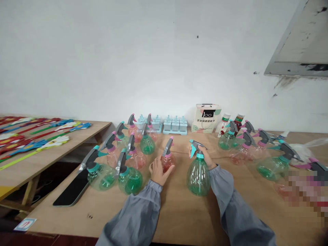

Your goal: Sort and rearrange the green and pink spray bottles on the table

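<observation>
My left hand (159,171) is wrapped around the body of a small pink spray bottle (167,158) with a grey trigger head, standing on the wooden table (179,212). My right hand (206,156) grips the neck and teal trigger head of a green spray bottle (197,175), which stands upright just right of the pink one. Both arms wear grey sleeves.
Several green and pink spray bottles (128,177) stand grouped at left, and more spray bottles (273,165) at right. A black phone (73,189) lies at the front left. Blue ice moulds (175,125), a paper bag (206,118) and two bottles line the wall. Colourful swatters (38,135) cover a side table.
</observation>
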The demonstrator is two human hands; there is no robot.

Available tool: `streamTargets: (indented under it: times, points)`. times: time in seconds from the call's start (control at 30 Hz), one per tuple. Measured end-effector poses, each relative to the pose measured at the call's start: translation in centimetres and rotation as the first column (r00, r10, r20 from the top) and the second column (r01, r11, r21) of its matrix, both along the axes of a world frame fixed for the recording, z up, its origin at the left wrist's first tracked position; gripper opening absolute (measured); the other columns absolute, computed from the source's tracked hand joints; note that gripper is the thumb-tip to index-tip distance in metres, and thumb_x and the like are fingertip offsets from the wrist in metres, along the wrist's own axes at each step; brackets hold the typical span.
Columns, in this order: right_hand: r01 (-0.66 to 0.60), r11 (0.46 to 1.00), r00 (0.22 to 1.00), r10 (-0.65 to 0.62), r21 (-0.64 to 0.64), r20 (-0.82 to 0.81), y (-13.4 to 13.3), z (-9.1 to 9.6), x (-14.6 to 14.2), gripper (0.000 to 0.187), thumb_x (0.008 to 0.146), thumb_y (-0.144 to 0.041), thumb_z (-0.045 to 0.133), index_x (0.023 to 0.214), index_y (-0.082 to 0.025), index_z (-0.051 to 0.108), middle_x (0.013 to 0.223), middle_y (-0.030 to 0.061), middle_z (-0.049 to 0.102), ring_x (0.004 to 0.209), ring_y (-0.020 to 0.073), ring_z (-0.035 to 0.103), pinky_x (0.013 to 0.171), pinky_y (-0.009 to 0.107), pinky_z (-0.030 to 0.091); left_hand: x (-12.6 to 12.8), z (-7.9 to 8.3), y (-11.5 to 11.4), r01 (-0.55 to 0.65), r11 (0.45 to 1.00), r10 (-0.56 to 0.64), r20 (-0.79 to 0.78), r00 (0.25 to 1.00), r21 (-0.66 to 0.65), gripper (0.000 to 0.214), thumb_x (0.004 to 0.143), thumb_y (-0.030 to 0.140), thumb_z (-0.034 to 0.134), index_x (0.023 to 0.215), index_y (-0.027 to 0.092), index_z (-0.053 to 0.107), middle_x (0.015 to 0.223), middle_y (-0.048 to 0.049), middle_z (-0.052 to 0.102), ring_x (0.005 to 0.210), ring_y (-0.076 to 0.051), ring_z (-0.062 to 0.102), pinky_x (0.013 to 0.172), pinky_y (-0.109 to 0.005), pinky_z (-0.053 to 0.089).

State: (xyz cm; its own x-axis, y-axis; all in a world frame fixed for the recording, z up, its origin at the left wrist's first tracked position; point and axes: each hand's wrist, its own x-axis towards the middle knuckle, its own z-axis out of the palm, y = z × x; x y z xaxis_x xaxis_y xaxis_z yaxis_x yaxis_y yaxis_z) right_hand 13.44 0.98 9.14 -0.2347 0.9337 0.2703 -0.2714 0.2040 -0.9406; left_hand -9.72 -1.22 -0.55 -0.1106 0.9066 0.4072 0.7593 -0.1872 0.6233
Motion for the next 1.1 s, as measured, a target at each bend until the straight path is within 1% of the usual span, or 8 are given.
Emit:
streamTargets:
  times: [0.23, 0.33, 0.5, 0.6, 0.77, 0.9, 1.0, 1.1]
  points:
    - [-0.059, 0.998, 0.998, 0.059, 0.013, -0.005, 0.2, -0.7, -0.4, 0.048, 0.079, -0.062, 0.057, 0.097, -0.019, 0.070, 0.088, 0.0085, 0.075, 0.095, 0.0249, 0.070, 0.089, 0.039, 0.051, 0.1, 0.2, -0.1, -0.003, 1.000, 0.003, -0.022, 1.000, 0.000, 0.073, 0.078, 0.055, 0.062, 0.138, 0.020, 0.041, 0.131, -0.0161, 0.057, 0.125, -0.032, 0.052, 0.106, -0.050, 0.034]
    - [-0.059, 0.998, 0.998, 0.059, 0.009, -0.026, 0.3, -0.6, -0.5, 0.048, 0.078, -0.063, 0.060, 0.095, -0.019, 0.070, 0.085, 0.0081, 0.076, 0.090, 0.0247, 0.071, 0.090, 0.040, 0.051, 0.1, 0.2, -0.1, -0.005, 1.000, 0.005, -0.023, 1.000, -0.002, 0.074, 0.078, 0.056, 0.062, 0.138, 0.020, 0.040, 0.131, -0.0157, 0.057, 0.126, -0.031, 0.052, 0.106, -0.049, 0.034]
    - [-0.008, 1.000, 1.000, 0.008, 0.017, -0.004, 0.4, -0.7, 0.0, 0.050, 0.077, -0.067, 0.059, 0.081, -0.019, 0.071, 0.068, 0.0056, 0.072, 0.068, 0.0203, 0.069, 0.078, 0.034, 0.054, 0.0, -0.1, 0.0, -0.009, 1.000, 0.010, -0.022, 1.000, 0.023, 0.073, 0.078, 0.055, 0.061, 0.139, 0.020, 0.039, 0.134, -0.0156, 0.055, 0.126, -0.032, 0.052, 0.106, -0.050, 0.034]
    - [0.016, 1.000, 1.000, -0.016, 0.016, -0.010, 0.6, -1.0, 0.2, 0.048, 0.078, -0.065, 0.060, 0.087, -0.019, 0.072, 0.074, 0.0059, 0.074, 0.076, 0.0211, 0.071, 0.077, 0.032, 0.053, 0.0, -0.1, 0.0, -0.008, 1.000, 0.008, -0.024, 1.000, 0.020, 0.073, 0.078, 0.054, 0.061, 0.139, 0.020, 0.039, 0.134, -0.0162, 0.055, 0.126, -0.032, 0.052, 0.105, -0.049, 0.035]
    - [-0.043, 0.999, 0.999, 0.043, 0.007, 0.013, 0.6, -1.2, 0.1, 0.050, 0.083, -0.062, 0.057, 0.104, -0.019, 0.072, 0.093, 0.0074, 0.077, 0.095, 0.0228, 0.071, 0.087, 0.034, 0.051, 0.1, 0.0, 0.0, -0.006, 1.000, 0.006, -0.022, 1.000, 0.004, 0.074, 0.078, 0.053, 0.062, 0.139, 0.019, 0.039, 0.134, -0.0167, 0.055, 0.126, -0.032, 0.051, 0.106, -0.050, 0.034]
    - [0.085, 0.996, 0.996, -0.085, 0.000, -0.013, 0.7, -1.2, 0.1, 0.048, 0.077, -0.064, 0.063, 0.092, -0.019, 0.072, 0.080, 0.0053, 0.076, 0.081, 0.0211, 0.072, 0.084, 0.034, 0.054, 0.2, 0.1, -0.1, -0.006, 1.000, 0.006, -0.011, 1.000, 0.004, 0.073, 0.078, 0.052, 0.062, 0.139, 0.020, 0.039, 0.133, -0.0156, 0.056, 0.127, -0.032, 0.051, 0.107, -0.051, 0.032]
    - [0.201, 0.979, 0.976, -0.200, 0.007, -0.090, 0.7, -1.1, 0.5, 0.048, 0.072, -0.067, 0.065, 0.079, -0.020, 0.071, 0.071, 0.0042, 0.074, 0.072, 0.0197, 0.071, 0.073, 0.031, 0.056, 0.3, 0.2, -0.2, -0.012, 0.999, 0.012, -0.009, 1.000, 0.033, 0.072, 0.079, 0.051, 0.063, 0.139, 0.019, 0.040, 0.132, -0.0154, 0.057, 0.126, -0.032, 0.052, 0.105, -0.051, 0.034]
    - [0.308, 0.951, 0.943, -0.309, -0.032, -0.121, 0.3, -1.0, 1.7, 0.048, 0.070, -0.068, 0.066, 0.080, -0.021, 0.070, 0.071, 0.0035, 0.074, 0.070, 0.0183, 0.070, 0.061, 0.026, 0.054, 0.5, 0.3, -0.5, -0.020, 0.997, 0.021, -0.013, 1.000, 0.074, 0.070, 0.079, 0.050, 0.063, 0.138, 0.019, 0.040, 0.132, -0.0154, 0.057, 0.126, -0.032, 0.052, 0.104, -0.050, 0.035]
